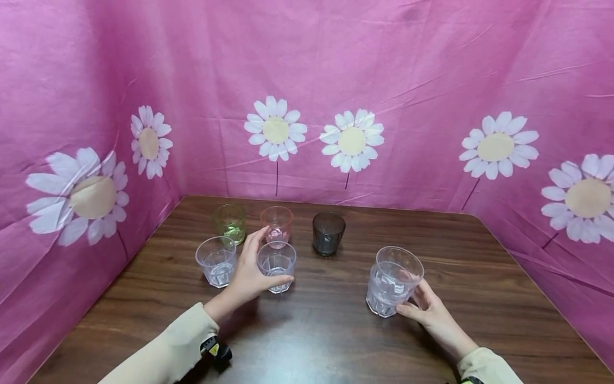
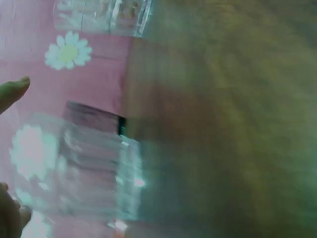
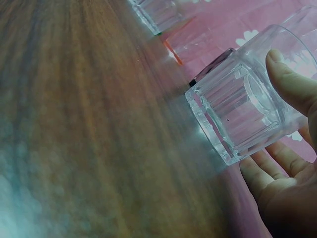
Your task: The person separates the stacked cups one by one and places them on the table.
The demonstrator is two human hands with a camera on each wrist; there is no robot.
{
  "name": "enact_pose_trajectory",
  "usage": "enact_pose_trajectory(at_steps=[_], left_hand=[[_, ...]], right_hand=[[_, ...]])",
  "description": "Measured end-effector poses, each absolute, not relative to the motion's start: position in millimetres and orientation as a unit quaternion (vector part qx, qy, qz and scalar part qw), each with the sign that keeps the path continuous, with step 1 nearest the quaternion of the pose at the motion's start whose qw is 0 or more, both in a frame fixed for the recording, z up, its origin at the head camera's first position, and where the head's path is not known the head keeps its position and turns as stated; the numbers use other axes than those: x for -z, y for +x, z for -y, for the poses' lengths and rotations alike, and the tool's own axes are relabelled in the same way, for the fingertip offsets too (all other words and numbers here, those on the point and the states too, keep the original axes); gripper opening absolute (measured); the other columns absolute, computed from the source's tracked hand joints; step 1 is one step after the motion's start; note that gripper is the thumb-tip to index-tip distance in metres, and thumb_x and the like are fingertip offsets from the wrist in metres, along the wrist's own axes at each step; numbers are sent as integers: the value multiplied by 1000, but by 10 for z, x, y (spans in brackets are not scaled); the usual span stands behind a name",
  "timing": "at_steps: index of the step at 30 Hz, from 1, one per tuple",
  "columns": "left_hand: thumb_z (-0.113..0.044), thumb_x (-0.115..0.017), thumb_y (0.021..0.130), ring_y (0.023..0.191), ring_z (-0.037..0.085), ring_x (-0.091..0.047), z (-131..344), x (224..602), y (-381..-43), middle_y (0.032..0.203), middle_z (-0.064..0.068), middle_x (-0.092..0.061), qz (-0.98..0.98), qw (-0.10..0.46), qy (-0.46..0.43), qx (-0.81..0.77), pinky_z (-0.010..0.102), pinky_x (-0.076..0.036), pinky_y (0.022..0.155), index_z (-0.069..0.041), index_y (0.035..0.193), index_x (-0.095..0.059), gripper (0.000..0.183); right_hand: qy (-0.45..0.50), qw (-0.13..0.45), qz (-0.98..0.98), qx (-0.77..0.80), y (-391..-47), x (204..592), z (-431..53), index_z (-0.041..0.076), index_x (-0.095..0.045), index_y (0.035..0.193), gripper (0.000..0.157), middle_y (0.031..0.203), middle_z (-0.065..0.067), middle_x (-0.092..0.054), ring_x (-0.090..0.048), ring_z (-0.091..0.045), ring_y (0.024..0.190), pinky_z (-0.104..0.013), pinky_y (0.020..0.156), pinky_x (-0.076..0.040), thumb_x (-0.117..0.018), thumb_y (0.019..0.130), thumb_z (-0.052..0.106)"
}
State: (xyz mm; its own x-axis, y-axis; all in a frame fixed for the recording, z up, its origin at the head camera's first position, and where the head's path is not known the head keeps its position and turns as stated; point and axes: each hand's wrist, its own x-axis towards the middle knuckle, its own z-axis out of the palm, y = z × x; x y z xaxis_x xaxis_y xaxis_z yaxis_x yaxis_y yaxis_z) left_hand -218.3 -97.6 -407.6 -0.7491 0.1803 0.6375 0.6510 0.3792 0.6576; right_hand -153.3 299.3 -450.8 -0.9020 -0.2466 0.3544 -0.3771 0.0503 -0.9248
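My left hand is spread around a clear plastic tumbler, fingers at its far left side and thumb across its near side. In the left wrist view a gap shows between the thumb and that tumbler. On the right, my right hand holds two clear tumblers, one nested in the other, with the thumb on the near side. Some fingers pass behind the nested pair, partly hidden. The pair's base is at the table surface in the right wrist view.
Another clear tumbler stands left of my left hand. Behind are a green tumbler, a pink tumbler and a dark grey tumbler. Pink cloth with daisies surrounds the wooden table at the back and sides.
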Motion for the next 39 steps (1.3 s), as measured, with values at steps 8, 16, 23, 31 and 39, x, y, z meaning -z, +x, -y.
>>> enact_pose_trajectory(at_steps=[8, 16, 23, 31, 39], left_hand=[[-19, -98, 55, 130, 38, -45, 623, 3831, -2210, 143, 20, -45, 758, 274, -354, 475, 49, -39, 110, 2, 148, -35, 114], [-9, -96, 59, 132, 37, -44, 97, 3696, -2214, 141, 19, -45, 738, 148, -351, 557, 45, -39, 112, 1, 149, -31, 112], [-5, -95, 61, 136, 27, -44, -377, 3669, -2226, 144, 18, -44, 719, 58, -366, 588, 37, -37, 113, -2, 151, -29, 112], [0, -92, 62, 133, 15, -47, -666, 3726, -2198, 144, 16, -49, 696, -6, -368, 617, 27, -38, 111, -3, 152, -28, 110], [5, -89, 64, 128, 13, -52, -796, 3793, -2205, 141, 15, -54, 684, -44, -366, 629, 21, -40, 106, -2, 151, -32, 104]], right_hand=[[212, 52, 725, -653, -1528, 4512, -2984, -4, -33, 147, 69, 139, 19, -51, -47, 7, 124, -16, 94, -47, -62, 86, -18], [210, 53, 730, -649, -1525, 4518, -2989, -3, -33, 148, 69, 140, 20, -50, -47, 7, 124, -15, 94, -47, -62, 86, -18], [206, 52, 730, -649, -1526, 4517, -2994, -3, -33, 148, 69, 139, 21, -49, -47, 7, 123, -15, 94, -46, -62, 86, -17], [213, 50, 726, -652, -1545, 4507, -2984, -5, -31, 149, 71, 140, 21, -50, -46, 7, 124, -15, 95, -46, -62, 87, -17], [207, 51, 731, -649, -1525, 4510, -2989, -4, -31, 149, 70, 140, 22, -49, -45, 9, 124, -15, 94, -46, -62, 87, -16]])
